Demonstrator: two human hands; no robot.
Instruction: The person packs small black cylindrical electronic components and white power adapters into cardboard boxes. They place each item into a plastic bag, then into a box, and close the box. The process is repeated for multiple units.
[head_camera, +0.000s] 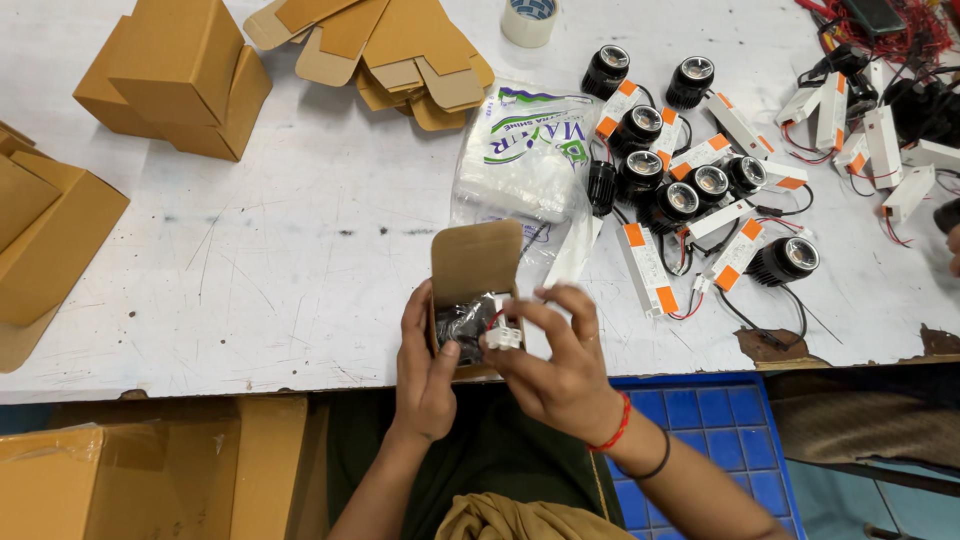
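At the table's near edge my left hand (424, 365) grips the side of a small open cardboard box (476, 262), whose lid flap stands up. Inside the box lies a black lamp wrapped in clear plastic (463, 324). My right hand (558, 352) pinches a small white connector (503, 337) with red wires at the box's opening. A red thread and a black band circle my right wrist.
Several black spot lamps (680, 195) with white and orange drivers (648, 268) lie right of the box. A clear printed plastic bag (522, 150) lies behind it. Folded cardboard boxes (180, 75), flat blanks (385, 50) and a tape roll (528, 20) sit farther back. A blue crate (700, 430) and a carton (120, 480) stand below the table.
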